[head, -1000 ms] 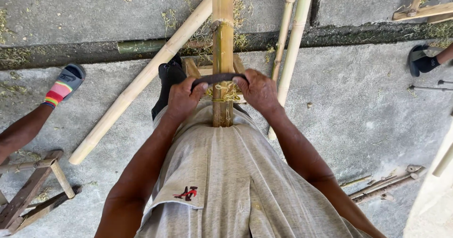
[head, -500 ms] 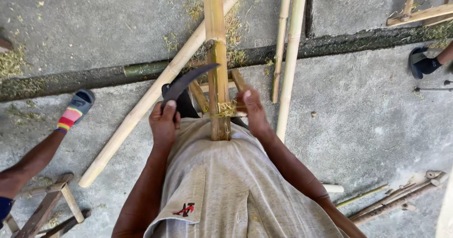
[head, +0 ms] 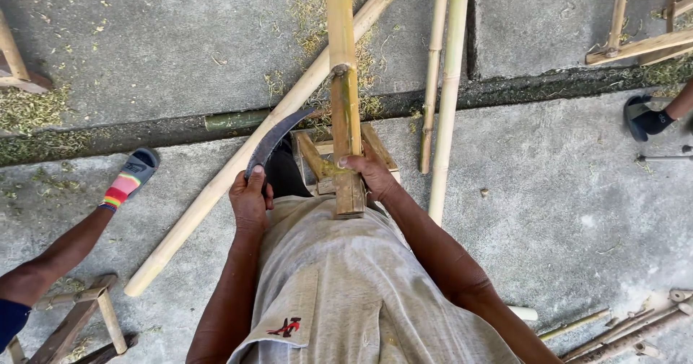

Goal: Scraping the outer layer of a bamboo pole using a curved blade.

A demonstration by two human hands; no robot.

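Left hand (head: 249,199): clamped on one curved blade (head: 276,137) (tip raised).
Right hand (head: 369,173): closed round one upright bamboo piece (head: 345,111).
Loose bamboo poles (head: 449,97): three on the floor.

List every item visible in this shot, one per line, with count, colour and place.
curved blade: one, dark grey, held up left of the work.
bamboo pole: one, yellow-green, lengthwise on the stool, running away from the person.
wooden stool: one, brown, under the pole.
thick bamboo: one, pale yellow, diagonal on the concrete.
thin bamboo poles: two, yellow-green, right of the stool.
wooden frames: pale, top right; another at bottom left.
bamboo offcuts: several, brownish, bottom right.
shavings: greenish, scattered.
other people's feet: striped sandal left, dark sandal right.
left hand: grips the blade.
right hand: on the pole.
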